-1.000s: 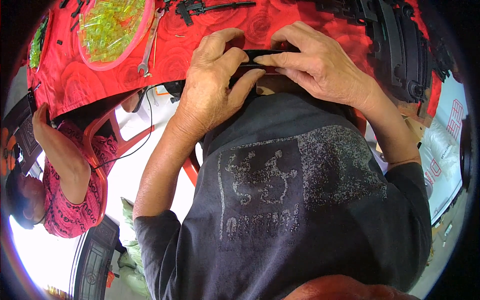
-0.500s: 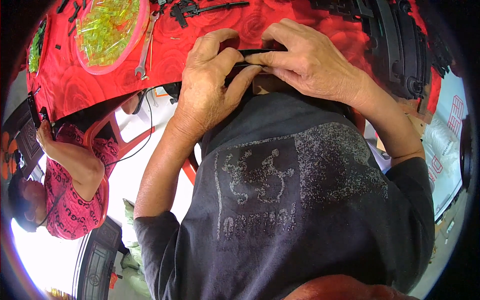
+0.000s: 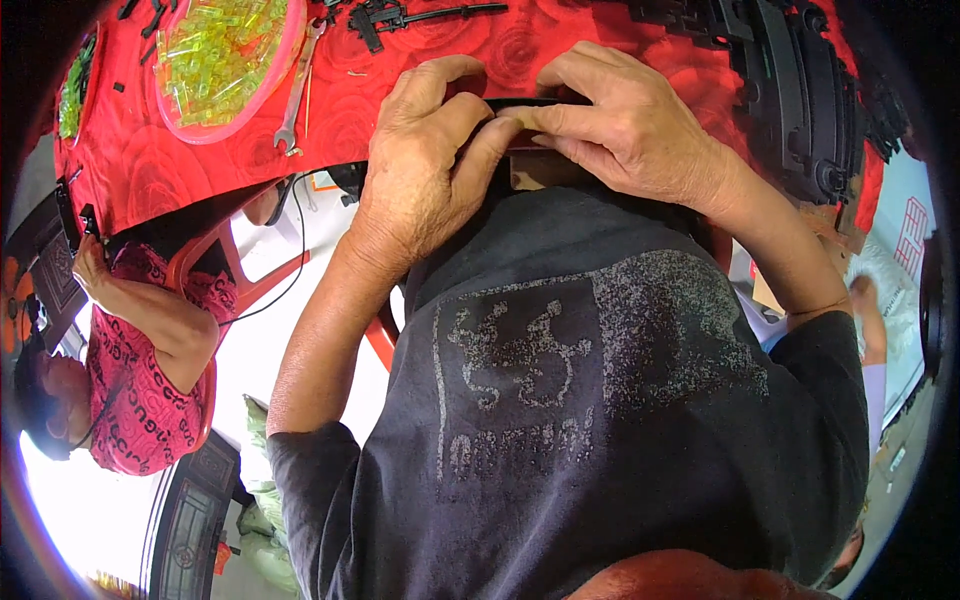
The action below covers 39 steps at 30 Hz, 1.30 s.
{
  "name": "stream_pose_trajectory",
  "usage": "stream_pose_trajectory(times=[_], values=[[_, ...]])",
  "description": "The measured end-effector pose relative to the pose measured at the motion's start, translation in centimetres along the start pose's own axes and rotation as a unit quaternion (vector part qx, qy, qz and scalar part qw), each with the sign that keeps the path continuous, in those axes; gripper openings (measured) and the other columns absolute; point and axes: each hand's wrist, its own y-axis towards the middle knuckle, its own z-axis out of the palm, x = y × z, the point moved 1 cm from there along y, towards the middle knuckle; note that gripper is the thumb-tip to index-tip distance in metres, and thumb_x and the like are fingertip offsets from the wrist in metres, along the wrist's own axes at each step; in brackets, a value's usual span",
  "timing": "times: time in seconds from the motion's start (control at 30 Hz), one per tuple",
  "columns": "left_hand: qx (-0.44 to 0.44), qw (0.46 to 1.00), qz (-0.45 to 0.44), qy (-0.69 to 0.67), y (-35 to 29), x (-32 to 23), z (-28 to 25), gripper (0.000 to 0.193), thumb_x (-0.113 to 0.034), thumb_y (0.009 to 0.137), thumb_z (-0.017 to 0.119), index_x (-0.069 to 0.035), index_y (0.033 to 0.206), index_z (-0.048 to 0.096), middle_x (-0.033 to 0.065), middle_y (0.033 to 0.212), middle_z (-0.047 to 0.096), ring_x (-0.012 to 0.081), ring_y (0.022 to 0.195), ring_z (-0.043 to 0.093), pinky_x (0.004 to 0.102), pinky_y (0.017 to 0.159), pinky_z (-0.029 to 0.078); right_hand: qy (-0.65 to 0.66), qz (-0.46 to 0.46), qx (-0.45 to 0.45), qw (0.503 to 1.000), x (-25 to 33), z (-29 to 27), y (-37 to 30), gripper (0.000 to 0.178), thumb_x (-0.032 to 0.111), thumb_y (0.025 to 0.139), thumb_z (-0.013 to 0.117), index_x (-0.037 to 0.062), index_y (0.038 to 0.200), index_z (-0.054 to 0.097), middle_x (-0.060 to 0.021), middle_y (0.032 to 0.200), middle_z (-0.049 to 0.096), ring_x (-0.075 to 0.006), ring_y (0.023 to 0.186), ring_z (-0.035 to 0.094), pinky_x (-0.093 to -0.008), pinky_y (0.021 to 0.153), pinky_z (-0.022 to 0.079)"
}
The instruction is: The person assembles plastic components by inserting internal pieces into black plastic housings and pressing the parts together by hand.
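Note:
Near the edge of the red cloth, just in front of my body, both hands meet over a black part [image 3: 524,101] that looks like plastic. My left hand [image 3: 425,150] has its thumb and bent fingers closed on the left end of it. From the other side, my right hand [image 3: 630,125] pinches it between thumb and fingers. The fingers cover most of the part, so its full shape cannot be made out. Directly below the hands a brown surface [image 3: 538,172] shows, its kind unclear.
A pink-rimmed tray [image 3: 298,50] of yellow-green clear pieces sits left, beside a wrench [image 3: 297,95]. A black toy-gun-like assembly [image 3: 385,22] lies at the far edge. Long black parts [image 3: 785,90] are stacked right. A co-worker [image 3: 150,380] sits left; another person's arm [image 3: 868,315] shows right.
My left thumb and fingers have shifted along the black part toward the right fingers. My right hand has moved slightly right. Another person's arm has appeared at the right.

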Motion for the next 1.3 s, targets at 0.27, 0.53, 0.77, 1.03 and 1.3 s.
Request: stream_pose_trajectory(times=[0.27,0.53,0.77,1.03,1.3], values=[[-0.003,0.999,-0.028,-0.044,0.2,-0.1,-0.2,0.012,-0.012,0.090,0.074,0.000,0.090,0.071,0.0182,0.117,0.068,0.0337,0.104,0.069,0.0410,0.089,0.055,0.006,0.015,0.009,1.000,0.3,-0.3,0.0,0.032,0.018,0.083,0.073,0.0127,0.115,0.076,-0.0056,0.095,0.058,-0.0253,0.092,0.063,-0.0384,0.081,0.055],[-0.004,0.999,-0.037,-0.040,0.1,-0.3,-0.1,0.012,-0.011,0.092,0.072,0.001,0.093,0.072,0.0155,0.118,0.070,0.0300,0.101,0.072,0.0372,0.087,0.056,0.109,0.069,0.059,0.990,0.0,-1.3,-0.5,0.046,0.006,0.081,0.079,0.0122,0.126,0.072,-0.0109,0.114,0.064,-0.0294,0.102,0.065,-0.0384,0.087,0.055],[-0.002,0.998,-0.038,-0.052,0.1,-0.4,-0.4,0.012,-0.011,0.090,0.073,0.001,0.092,0.073,0.0167,0.117,0.069,0.0336,0.104,0.069,0.0416,0.091,0.054,0.108,0.124,0.003,0.986,0.0,-4.7,-1.9,0.040,0.003,0.077,0.082,0.0035,0.116,0.075,-0.0114,0.113,0.068,-0.0267,0.102,0.067,-0.0341,0.089,0.054],[-0.036,0.999,0.006,0.036,0.5,-1.4,0.0,0.011,-0.011,0.084,0.076,-0.002,0.087,0.072,0.0147,0.113,0.068,0.0343,0.105,0.064,0.0468,0.096,0.046,0.020,0.150,-0.099,0.983,1.2,-2.8,-4.4,0.039,0.013,0.068,0.091,0.0056,0.103,0.075,-0.0085,0.108,0.067,-0.0269,0.099,0.064,-0.0364,0.084,0.053],[0.074,0.997,-0.031,-0.005,3.3,-0.8,-1.4,0.024,-0.012,0.085,0.077,0.000,0.102,0.067,0.0170,0.107,0.069,0.0340,0.096,0.069,0.0394,0.081,0.054,0.003,0.131,-0.094,0.987,1.5,-1.4,-4.1,0.033,0.011,0.068,0.090,0.0065,0.096,0.075,-0.0093,0.109,0.066,-0.0279,0.098,0.064,-0.0378,0.082,0.054]])
